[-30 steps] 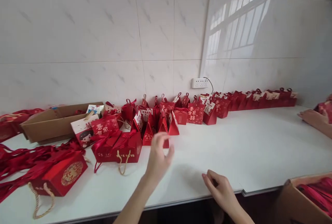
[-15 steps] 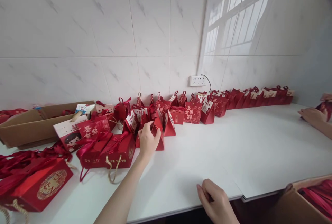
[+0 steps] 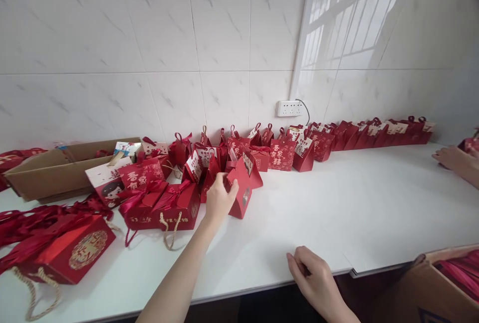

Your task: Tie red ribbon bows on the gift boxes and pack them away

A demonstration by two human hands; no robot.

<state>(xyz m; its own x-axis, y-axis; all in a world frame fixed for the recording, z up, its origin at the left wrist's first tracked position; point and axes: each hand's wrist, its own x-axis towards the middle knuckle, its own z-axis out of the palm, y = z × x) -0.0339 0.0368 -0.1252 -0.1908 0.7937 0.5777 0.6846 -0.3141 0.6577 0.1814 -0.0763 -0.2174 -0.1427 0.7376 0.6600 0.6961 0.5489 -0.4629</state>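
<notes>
My left hand is closed on a small red triangular gift box at the front of a cluster of red gift boxes near the middle of the white table. My right hand rests at the table's near edge with its fingers curled inward; I cannot see anything in it. Two red boxes with ribbon bows and a cord handle stand just left of my left hand.
A long row of red boxes lines the tiled wall to the right. A cardboard carton lies at the left, with red ribbons and a large red box in front. Another person's hand works at the far right. A carton of ribbons sits bottom right.
My left hand went from open in the air to gripping the triangular box, then drew it slightly toward me and to the right. My right hand curled and stayed at the edge.
</notes>
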